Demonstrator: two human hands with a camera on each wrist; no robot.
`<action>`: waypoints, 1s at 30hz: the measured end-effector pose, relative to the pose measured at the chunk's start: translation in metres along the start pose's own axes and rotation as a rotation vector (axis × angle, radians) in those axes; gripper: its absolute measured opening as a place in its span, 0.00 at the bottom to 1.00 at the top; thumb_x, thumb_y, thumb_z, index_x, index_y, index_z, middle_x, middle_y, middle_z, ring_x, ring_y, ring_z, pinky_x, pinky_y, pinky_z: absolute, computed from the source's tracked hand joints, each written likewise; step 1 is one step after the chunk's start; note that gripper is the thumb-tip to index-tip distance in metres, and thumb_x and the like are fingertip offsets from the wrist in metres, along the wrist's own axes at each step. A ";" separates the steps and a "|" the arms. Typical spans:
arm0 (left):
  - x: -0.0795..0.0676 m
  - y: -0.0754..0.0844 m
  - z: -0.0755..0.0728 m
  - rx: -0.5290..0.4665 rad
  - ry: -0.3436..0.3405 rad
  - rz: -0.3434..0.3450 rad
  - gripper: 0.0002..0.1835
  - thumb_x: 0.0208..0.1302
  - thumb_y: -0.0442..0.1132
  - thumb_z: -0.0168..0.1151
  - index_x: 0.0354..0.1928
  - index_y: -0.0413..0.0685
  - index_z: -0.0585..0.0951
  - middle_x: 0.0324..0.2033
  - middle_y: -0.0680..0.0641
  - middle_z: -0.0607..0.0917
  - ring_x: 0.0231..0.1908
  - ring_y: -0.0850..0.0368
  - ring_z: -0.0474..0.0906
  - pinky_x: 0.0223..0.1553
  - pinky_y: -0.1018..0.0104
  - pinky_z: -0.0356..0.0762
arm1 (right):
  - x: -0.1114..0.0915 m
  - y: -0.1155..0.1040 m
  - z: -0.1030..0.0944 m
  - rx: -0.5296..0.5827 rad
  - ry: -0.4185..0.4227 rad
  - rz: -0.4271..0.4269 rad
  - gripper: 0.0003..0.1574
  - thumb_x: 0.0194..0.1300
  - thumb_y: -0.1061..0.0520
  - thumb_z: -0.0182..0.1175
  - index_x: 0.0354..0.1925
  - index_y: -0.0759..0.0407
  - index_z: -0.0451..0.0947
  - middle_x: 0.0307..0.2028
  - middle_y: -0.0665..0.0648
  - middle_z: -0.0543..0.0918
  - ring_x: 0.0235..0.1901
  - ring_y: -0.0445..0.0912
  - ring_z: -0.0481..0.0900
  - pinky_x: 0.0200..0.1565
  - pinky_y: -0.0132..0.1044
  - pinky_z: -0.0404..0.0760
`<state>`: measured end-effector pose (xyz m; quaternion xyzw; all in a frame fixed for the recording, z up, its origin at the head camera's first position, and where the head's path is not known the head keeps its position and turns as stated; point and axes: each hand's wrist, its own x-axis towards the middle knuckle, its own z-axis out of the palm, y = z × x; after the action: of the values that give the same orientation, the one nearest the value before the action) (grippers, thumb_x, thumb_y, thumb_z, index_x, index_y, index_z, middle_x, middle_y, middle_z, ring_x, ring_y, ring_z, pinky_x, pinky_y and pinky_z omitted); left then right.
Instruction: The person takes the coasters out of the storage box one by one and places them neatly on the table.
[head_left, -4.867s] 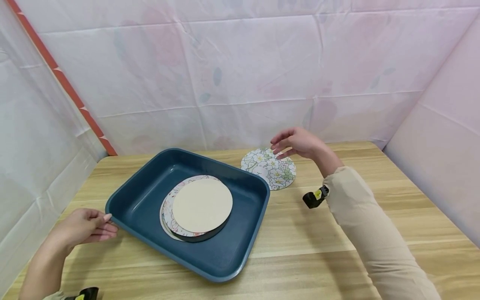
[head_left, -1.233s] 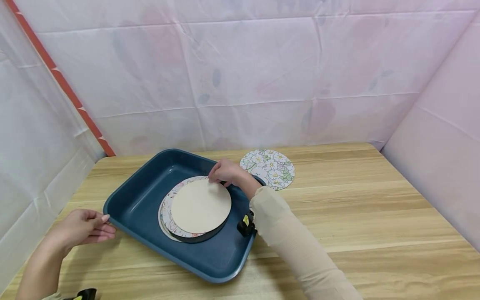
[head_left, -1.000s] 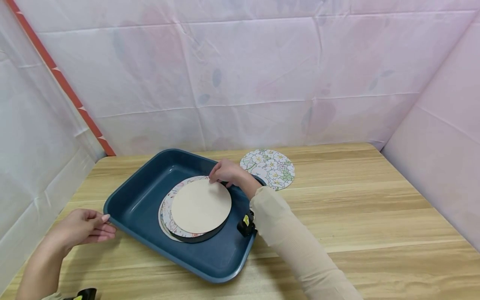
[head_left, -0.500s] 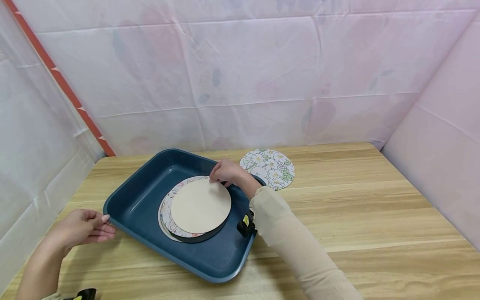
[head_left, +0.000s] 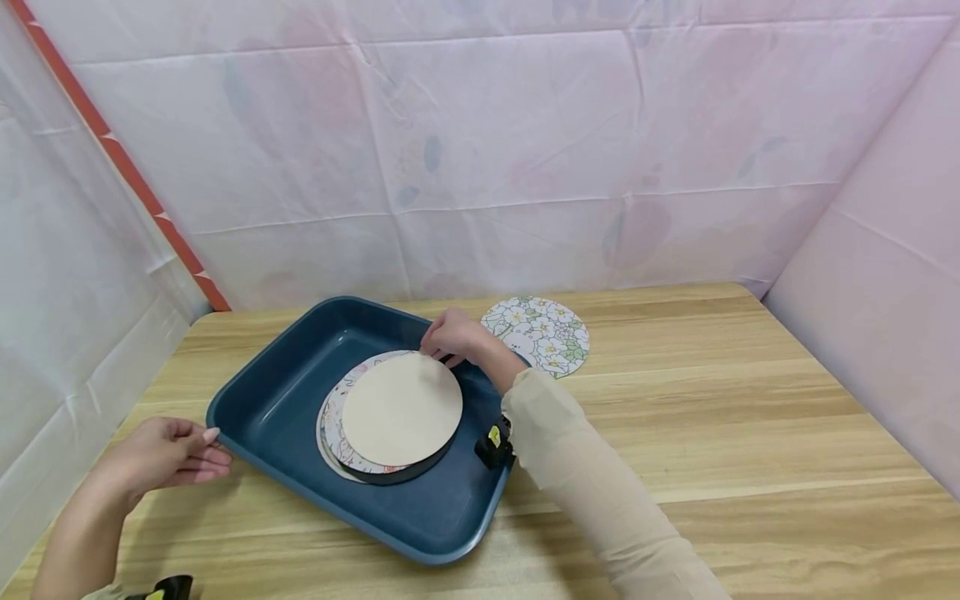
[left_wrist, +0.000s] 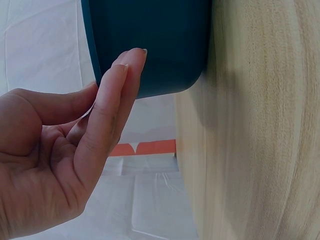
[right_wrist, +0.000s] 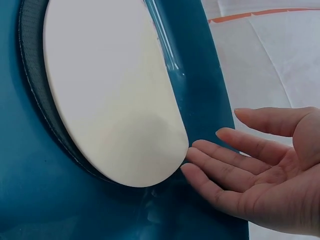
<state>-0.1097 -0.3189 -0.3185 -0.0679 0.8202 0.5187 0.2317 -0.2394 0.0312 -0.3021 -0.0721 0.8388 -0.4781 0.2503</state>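
Observation:
A dark blue rectangular basin (head_left: pixel 285 392) sits on the table, with a small stack of round mats inside. On top is a plain cream mat (head_left: pixel 397 408); below it show the edges of a white patterned mat (head_left: pixel 335 417) and a dark one (right_wrist: pixel 42 100). My left hand (head_left: pixel 168 454) pinches the basin's left corner rim, thumb on top and fingers beneath. My right hand (head_left: pixel 457 335) is over the basin's far right side, fingers loose and spread, fingertips at the cream mat's edge. In the right wrist view its thumb stands away from the mat.
A round mat with a white flower print (head_left: pixel 555 333) lies on the wooden table (head_left: pixel 712 417) behind the basin's right corner, partly hidden by the right arm. Pale cloth (head_left: pixel 480 150) walls off the back and both sides.
From above the flowered mat, my right hand has come left to the cream mat. Since half a second ago it has risen slightly and its fingers have loosened. My left hand stays at the rim.

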 end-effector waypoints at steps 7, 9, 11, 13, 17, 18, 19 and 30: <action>0.000 0.001 -0.001 0.010 -0.003 0.000 0.16 0.72 0.30 0.35 0.40 0.19 0.69 0.30 0.39 0.83 0.31 0.53 0.82 0.35 0.61 0.82 | -0.002 -0.003 -0.003 0.044 0.020 -0.008 0.14 0.62 0.65 0.55 0.45 0.71 0.78 0.41 0.61 0.81 0.42 0.55 0.79 0.41 0.44 0.81; 0.000 0.002 -0.001 0.014 -0.001 -0.003 0.16 0.72 0.30 0.35 0.41 0.19 0.68 0.30 0.39 0.83 0.31 0.53 0.82 0.35 0.61 0.82 | -0.002 -0.004 -0.003 0.059 0.022 -0.015 0.14 0.62 0.66 0.56 0.46 0.71 0.77 0.40 0.61 0.82 0.39 0.54 0.79 0.40 0.44 0.81; 0.000 0.002 0.000 0.016 0.001 -0.005 0.16 0.72 0.30 0.35 0.41 0.19 0.68 0.30 0.39 0.83 0.31 0.53 0.82 0.35 0.61 0.82 | -0.003 -0.005 -0.004 0.073 0.018 -0.022 0.15 0.61 0.66 0.57 0.47 0.72 0.77 0.39 0.62 0.82 0.35 0.53 0.79 0.40 0.43 0.81; 0.000 0.002 0.000 0.016 0.003 -0.008 0.16 0.72 0.30 0.35 0.41 0.19 0.68 0.30 0.39 0.83 0.31 0.53 0.82 0.35 0.60 0.82 | -0.003 -0.006 -0.003 0.080 0.010 -0.031 0.16 0.60 0.67 0.58 0.47 0.72 0.76 0.36 0.61 0.82 0.30 0.51 0.78 0.40 0.43 0.81; -0.001 0.003 0.000 0.018 0.007 -0.010 0.16 0.72 0.30 0.35 0.41 0.19 0.68 0.30 0.39 0.83 0.31 0.53 0.82 0.35 0.60 0.82 | -0.003 -0.007 -0.003 0.065 -0.009 -0.037 0.16 0.59 0.68 0.59 0.46 0.73 0.76 0.29 0.57 0.81 0.24 0.45 0.74 0.38 0.42 0.81; -0.001 0.003 0.000 0.020 0.007 -0.010 0.16 0.72 0.30 0.35 0.41 0.19 0.68 0.30 0.39 0.83 0.31 0.53 0.82 0.35 0.60 0.82 | -0.003 -0.007 -0.003 0.060 -0.015 -0.038 0.16 0.58 0.68 0.59 0.46 0.73 0.77 0.27 0.56 0.80 0.23 0.45 0.73 0.38 0.42 0.81; -0.001 0.003 0.000 0.022 0.008 -0.010 0.16 0.72 0.30 0.35 0.41 0.19 0.68 0.30 0.39 0.83 0.31 0.53 0.82 0.35 0.60 0.82 | -0.003 -0.007 -0.002 0.052 -0.020 -0.039 0.16 0.58 0.68 0.60 0.45 0.73 0.77 0.26 0.56 0.79 0.23 0.44 0.72 0.37 0.41 0.80; -0.001 0.003 0.001 0.022 0.005 -0.008 0.16 0.72 0.30 0.35 0.40 0.19 0.69 0.30 0.39 0.83 0.31 0.53 0.82 0.35 0.61 0.82 | -0.002 -0.007 -0.001 -0.091 -0.033 -0.090 0.06 0.54 0.71 0.62 0.34 0.69 0.81 0.25 0.55 0.77 0.21 0.45 0.70 0.29 0.35 0.77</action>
<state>-0.1090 -0.3173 -0.3161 -0.0698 0.8260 0.5088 0.2323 -0.2387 0.0286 -0.2949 -0.1290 0.8513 -0.4490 0.2386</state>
